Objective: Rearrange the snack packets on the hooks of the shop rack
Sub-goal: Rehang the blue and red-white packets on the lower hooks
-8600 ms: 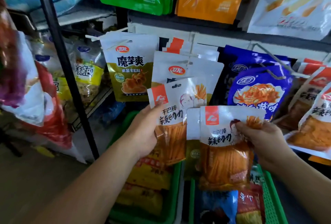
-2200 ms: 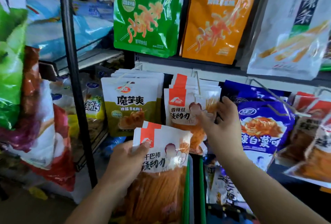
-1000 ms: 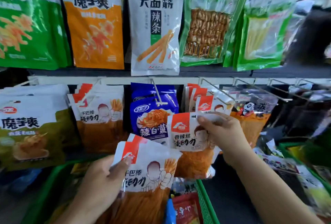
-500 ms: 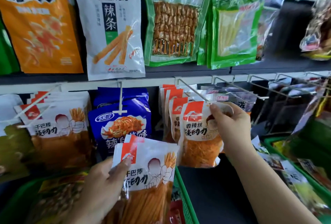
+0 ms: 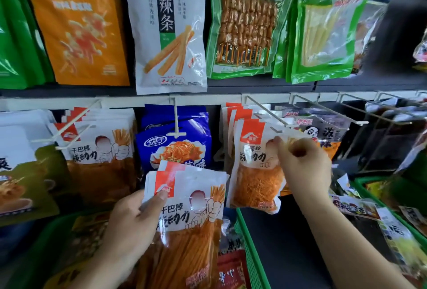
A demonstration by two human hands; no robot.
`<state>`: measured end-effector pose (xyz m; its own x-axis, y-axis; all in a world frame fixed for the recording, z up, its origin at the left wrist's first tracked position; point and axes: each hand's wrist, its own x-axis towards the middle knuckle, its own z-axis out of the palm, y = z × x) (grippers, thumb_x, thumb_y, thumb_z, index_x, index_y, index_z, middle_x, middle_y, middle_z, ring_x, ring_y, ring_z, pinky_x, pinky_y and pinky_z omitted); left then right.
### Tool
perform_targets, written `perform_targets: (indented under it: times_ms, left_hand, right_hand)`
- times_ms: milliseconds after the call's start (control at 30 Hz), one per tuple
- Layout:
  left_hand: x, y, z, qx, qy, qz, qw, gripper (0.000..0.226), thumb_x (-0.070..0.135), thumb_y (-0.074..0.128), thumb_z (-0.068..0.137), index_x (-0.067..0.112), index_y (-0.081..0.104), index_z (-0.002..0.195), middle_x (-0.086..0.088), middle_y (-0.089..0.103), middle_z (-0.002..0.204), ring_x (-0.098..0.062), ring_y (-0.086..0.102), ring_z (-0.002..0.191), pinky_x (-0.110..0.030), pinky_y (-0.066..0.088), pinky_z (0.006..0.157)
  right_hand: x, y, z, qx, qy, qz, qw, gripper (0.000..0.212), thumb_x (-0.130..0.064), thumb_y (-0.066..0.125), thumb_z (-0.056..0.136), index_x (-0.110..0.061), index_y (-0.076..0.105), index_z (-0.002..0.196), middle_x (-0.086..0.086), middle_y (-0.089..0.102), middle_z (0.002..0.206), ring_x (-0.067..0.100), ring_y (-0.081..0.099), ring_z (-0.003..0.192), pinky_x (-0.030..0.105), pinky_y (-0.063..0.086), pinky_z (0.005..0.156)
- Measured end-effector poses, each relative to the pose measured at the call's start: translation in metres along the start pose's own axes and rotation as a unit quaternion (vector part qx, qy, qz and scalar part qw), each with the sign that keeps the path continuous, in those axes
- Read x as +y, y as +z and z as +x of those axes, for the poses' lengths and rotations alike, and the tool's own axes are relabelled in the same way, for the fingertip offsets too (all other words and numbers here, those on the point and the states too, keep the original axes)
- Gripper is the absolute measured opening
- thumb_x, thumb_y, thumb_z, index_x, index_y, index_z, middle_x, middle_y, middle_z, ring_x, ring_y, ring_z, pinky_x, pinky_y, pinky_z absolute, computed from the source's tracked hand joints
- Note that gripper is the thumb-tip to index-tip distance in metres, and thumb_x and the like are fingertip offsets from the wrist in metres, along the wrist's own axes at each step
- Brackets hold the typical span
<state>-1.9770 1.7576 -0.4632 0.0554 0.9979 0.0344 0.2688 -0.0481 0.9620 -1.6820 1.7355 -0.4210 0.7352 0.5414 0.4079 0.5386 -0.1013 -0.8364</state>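
at 9 o'clock, white-and-orange stick snack packets [image 5: 101,150] hang on a white plastic hook [image 5: 69,119]. at 7 o'clock the left grip [image 5: 131,224] clasps a stack of white-topped orange packets [image 5: 189,219], which covers the bottom of the blue foil packets [image 5: 173,147] at its 12 o'clock. at the stack's 2 o'clock, the right grip [image 5: 302,168] pinches a white-and-orange shredded snack packet [image 5: 254,173] at the tip of a metal wire hook [image 5: 265,111], partly hiding grey panda packets [image 5: 323,131]. a green plastic basket [image 5: 249,254] sits at 6 o'clock.

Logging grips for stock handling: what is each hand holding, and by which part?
Left hand grips a small stack of stick-snack packets by the upper left corner. Right hand pinches the shredded-snack packet near its top right.
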Motion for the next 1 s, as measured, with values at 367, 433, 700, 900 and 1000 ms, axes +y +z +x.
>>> perform_targets:
  times_ms: [367, 433, 700, 900, 1000]
  left_hand:
    - [-0.017, -0.033, 0.002, 0.026, 0.032, -0.016, 0.999, 0.018, 0.030, 0.061, 0.101, 0.029, 0.073, 0.088, 0.027, 0.078, 0.079, 0.007, 0.073, 0.073, -0.007, 0.049, 0.050]
    - [-0.020, -0.047, 0.001, 0.034, 0.033, -0.029, 0.998, 0.018, 0.028, 0.061, 0.101, 0.028, 0.073, 0.087, 0.026, 0.077, 0.075, 0.008, 0.073, 0.069, -0.005, 0.047, 0.046]
    - [-0.050, -0.113, -0.003, 0.078, 0.011, -0.016, 0.997, 0.022, 0.031, 0.062, 0.101, 0.020, 0.076, 0.087, 0.015, 0.076, 0.063, -0.001, 0.070, 0.054, -0.018, 0.054, 0.050]
    - [-0.077, -0.152, 0.007, 0.125, -0.029, 0.004, 0.992, 0.030, 0.038, 0.067, 0.097, 0.014, 0.076, 0.082, 0.003, 0.080, 0.071, -0.013, 0.077, 0.066, -0.036, 0.060, 0.061]
    - [-0.083, -0.165, 0.014, 0.138, -0.031, -0.004, 0.990, 0.042, 0.052, 0.066, 0.090, 0.012, 0.075, 0.081, -0.011, 0.078, 0.073, -0.032, 0.076, 0.066, -0.048, 0.060, 0.059]
  right_hand:
    - [0.001, 0.037, -0.022, -0.158, -0.126, -0.188, 0.961, 0.063, -0.069, 0.059, 0.086, -0.035, 0.066, 0.138, -0.002, 0.060, 0.121, 0.025, 0.062, 0.117, 0.045, 0.058, 0.090]
    - [-0.014, 0.031, -0.036, -0.168, -0.142, -0.153, 0.963, 0.040, -0.058, 0.065, 0.090, -0.030, 0.078, 0.116, -0.010, 0.071, 0.100, 0.021, 0.071, 0.096, 0.039, 0.059, 0.079]
    - [-0.086, 0.078, -0.141, -0.364, -0.205, 0.061, 0.907, 0.020, -0.039, 0.070, 0.096, -0.030, 0.080, 0.110, -0.022, 0.077, 0.099, -0.004, 0.071, 0.092, 0.018, 0.057, 0.081]
    - [-0.126, 0.184, -0.155, -0.424, -0.094, 0.112, 0.894, 0.038, -0.042, 0.069, 0.090, -0.030, 0.066, 0.126, -0.016, 0.075, 0.112, 0.006, 0.070, 0.107, 0.038, 0.060, 0.095]
    - [-0.146, 0.217, -0.142, -0.385, -0.042, 0.127, 0.913, 0.045, -0.037, 0.073, 0.089, -0.025, 0.059, 0.130, -0.004, 0.075, 0.113, 0.019, 0.073, 0.100, 0.042, 0.063, 0.086]
